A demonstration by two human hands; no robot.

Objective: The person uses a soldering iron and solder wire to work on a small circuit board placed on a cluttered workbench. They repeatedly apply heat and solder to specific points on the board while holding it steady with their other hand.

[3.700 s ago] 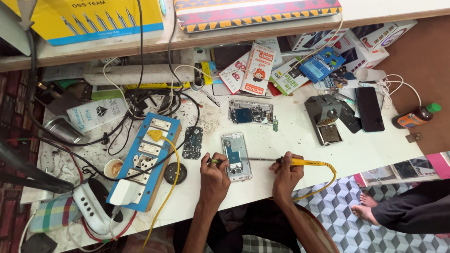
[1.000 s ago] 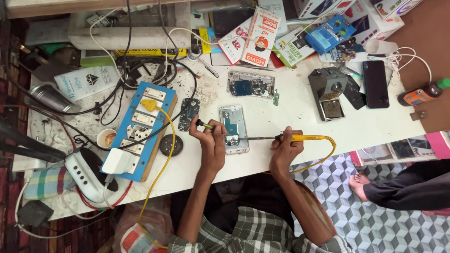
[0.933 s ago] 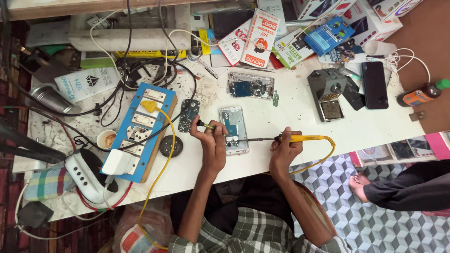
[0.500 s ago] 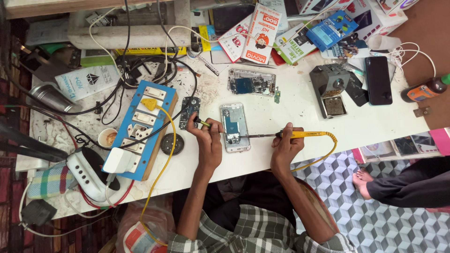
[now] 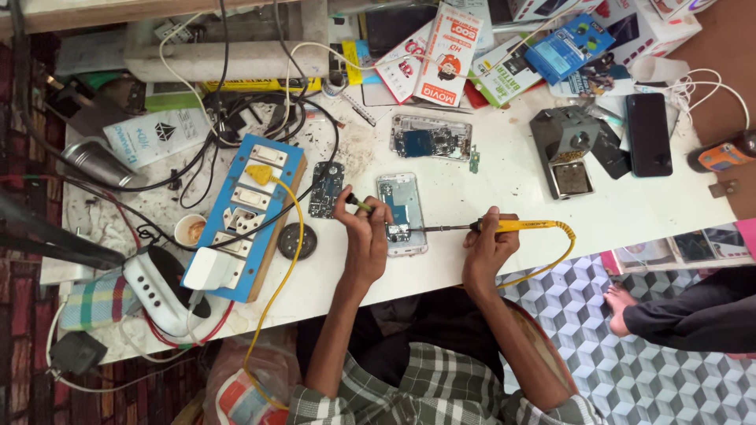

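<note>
An opened phone (image 5: 402,212), its back removed and its innards exposed, is laid flat near the front edge of the white workbench (image 5: 504,197). A yellow-handled soldering iron (image 5: 504,227) is gripped in the right hand (image 5: 488,244), the fingers closed round the handle, and its thin tip is brought across to the lower part of the phone. The left hand (image 5: 364,228) is closed on a small thin tool (image 5: 358,205), seemingly tweezers, and is rested against the left side of the phone. A loose circuit board (image 5: 325,189) is seen just left of that hand, and a blue switchboard (image 5: 246,212) further left. A second opened phone (image 5: 430,138) is placed behind the first. A black phone (image 5: 649,134) is set well apart to the right. A bare foot (image 5: 622,303) of another person is visible on the patterned floor.
</note>
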